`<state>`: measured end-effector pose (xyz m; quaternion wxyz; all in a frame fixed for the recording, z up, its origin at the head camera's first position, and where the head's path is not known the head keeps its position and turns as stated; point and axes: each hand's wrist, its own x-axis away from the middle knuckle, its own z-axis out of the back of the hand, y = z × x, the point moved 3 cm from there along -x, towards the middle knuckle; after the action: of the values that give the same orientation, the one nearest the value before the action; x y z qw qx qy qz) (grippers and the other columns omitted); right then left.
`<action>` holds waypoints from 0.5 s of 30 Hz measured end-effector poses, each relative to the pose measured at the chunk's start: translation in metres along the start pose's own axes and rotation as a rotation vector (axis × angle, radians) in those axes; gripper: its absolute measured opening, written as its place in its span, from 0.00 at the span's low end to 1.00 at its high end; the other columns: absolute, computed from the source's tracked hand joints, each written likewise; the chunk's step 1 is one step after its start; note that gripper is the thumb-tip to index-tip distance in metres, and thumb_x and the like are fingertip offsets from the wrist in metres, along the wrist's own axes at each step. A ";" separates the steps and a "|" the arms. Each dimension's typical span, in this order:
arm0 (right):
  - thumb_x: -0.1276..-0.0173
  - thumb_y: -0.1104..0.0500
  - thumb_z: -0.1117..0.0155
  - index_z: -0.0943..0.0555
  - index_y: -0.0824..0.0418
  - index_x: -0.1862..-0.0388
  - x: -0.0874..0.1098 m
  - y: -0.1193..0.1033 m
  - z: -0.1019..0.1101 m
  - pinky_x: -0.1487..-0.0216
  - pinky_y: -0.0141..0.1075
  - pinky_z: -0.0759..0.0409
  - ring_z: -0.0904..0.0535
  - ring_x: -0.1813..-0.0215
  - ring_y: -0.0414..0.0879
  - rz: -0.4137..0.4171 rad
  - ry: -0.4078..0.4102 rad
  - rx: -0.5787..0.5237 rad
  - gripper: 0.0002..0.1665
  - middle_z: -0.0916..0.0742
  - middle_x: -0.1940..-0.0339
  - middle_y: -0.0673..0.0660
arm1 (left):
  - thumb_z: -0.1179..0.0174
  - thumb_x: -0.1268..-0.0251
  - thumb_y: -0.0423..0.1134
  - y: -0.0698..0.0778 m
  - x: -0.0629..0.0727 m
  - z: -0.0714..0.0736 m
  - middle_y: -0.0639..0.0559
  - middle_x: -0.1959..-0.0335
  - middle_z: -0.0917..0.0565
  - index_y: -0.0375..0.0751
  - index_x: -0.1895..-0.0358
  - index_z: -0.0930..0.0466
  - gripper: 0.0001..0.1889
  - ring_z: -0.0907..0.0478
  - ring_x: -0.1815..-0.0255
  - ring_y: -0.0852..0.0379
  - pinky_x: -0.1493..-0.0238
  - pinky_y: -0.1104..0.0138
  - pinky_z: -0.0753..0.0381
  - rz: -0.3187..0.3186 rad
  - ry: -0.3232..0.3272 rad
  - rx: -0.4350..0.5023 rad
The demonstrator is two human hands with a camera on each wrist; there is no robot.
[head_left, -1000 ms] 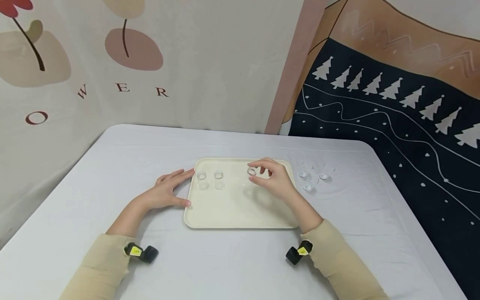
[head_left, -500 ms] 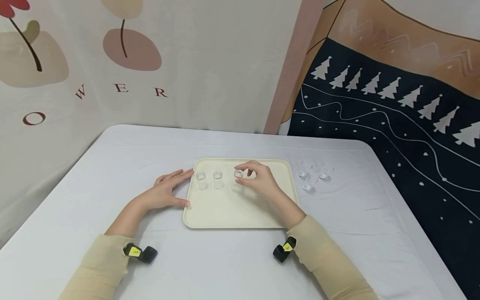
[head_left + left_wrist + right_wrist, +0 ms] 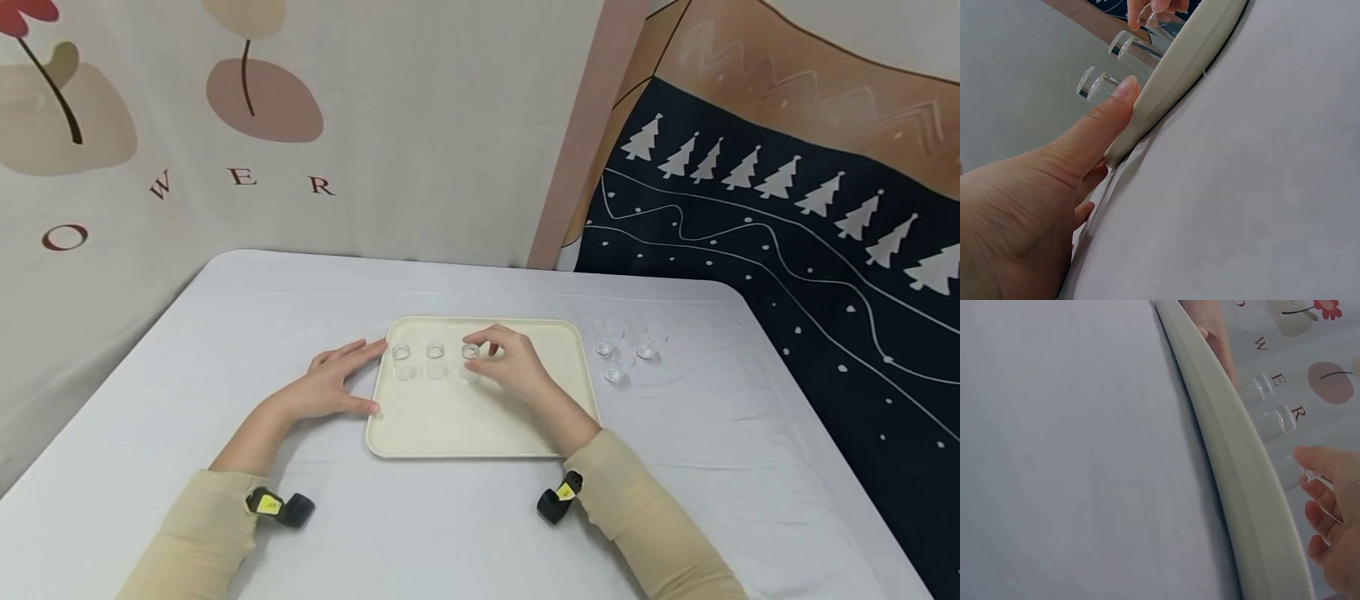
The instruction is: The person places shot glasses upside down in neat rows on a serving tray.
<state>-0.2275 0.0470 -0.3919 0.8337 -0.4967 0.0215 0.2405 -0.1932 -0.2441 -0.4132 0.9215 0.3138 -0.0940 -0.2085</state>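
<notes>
My right hand point(image 3: 510, 362) pinches a small clear shot glass point(image 3: 470, 353) between thumb and fingers, near its thick base, which faces up. This glass is upside down over the cream tray point(image 3: 480, 425), at the right end of a row. To its left stand two more upturned shot glasses, a middle one point(image 3: 436, 362) and a left one point(image 3: 402, 362). My left hand point(image 3: 330, 383) spreads along the tray's left edge, with straight fingers at the far corner. In the left wrist view its thumb lies against the tray rim point(image 3: 1166, 94).
Right of the tray, several clear glasses stand upright on the white-clothed table point(image 3: 480, 525); a front one point(image 3: 615, 375) is close to the tray's edge and another point(image 3: 648, 350) farther right. A printed curtain point(image 3: 420, 167) hangs behind the table.
My right hand has moved left over the tray with the shot glass, bringing it beside the other two in line. The left hand stays at the tray's edge.
</notes>
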 end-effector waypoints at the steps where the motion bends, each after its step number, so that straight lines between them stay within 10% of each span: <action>1: 0.46 0.66 0.26 0.14 0.60 0.54 0.000 0.000 0.000 0.67 0.34 0.29 0.26 0.63 0.45 -0.003 -0.002 0.004 0.18 0.14 0.59 0.50 | 0.28 0.55 0.58 0.000 0.000 0.000 0.44 0.25 0.44 0.41 0.25 0.46 0.55 0.58 0.25 0.40 0.34 0.41 0.66 0.000 -0.001 0.001; 15: 0.44 0.64 0.26 0.18 0.60 0.46 0.021 -0.004 0.024 0.61 0.38 0.26 0.24 0.58 0.50 0.004 0.010 0.021 0.24 0.15 0.53 0.51 | 0.28 0.55 0.58 0.001 0.001 0.000 0.43 0.25 0.44 0.40 0.25 0.46 0.54 0.58 0.25 0.39 0.34 0.41 0.66 -0.012 0.000 -0.002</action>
<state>-0.2122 0.0734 -0.3819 0.8382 -0.4891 0.0294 0.2396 -0.1921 -0.2436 -0.4129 0.9207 0.3133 -0.0917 -0.2140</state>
